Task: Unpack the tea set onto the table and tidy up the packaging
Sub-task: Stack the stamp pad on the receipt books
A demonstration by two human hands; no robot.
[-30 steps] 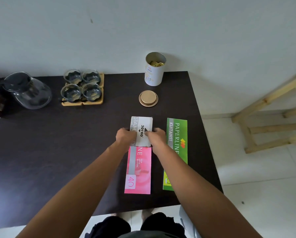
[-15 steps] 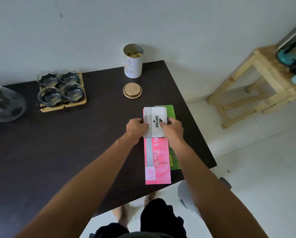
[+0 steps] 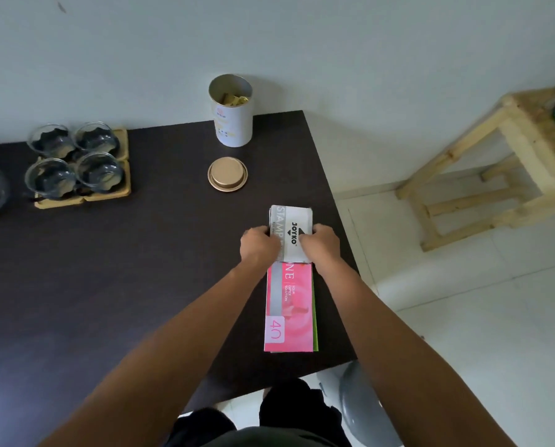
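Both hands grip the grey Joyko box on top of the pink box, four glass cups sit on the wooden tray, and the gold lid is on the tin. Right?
Not quite. The head view shows the gold lid lying on the table in front of the open tin. The rest holds.

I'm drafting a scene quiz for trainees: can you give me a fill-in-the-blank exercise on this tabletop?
1. The round gold lid lies on the table, ____ the white tin.
2. The wooden tray carries ____ glass cups.
3. Both hands, left hand and right hand, hold the grey box on top of the ____ box.

Missing: off; four; pink
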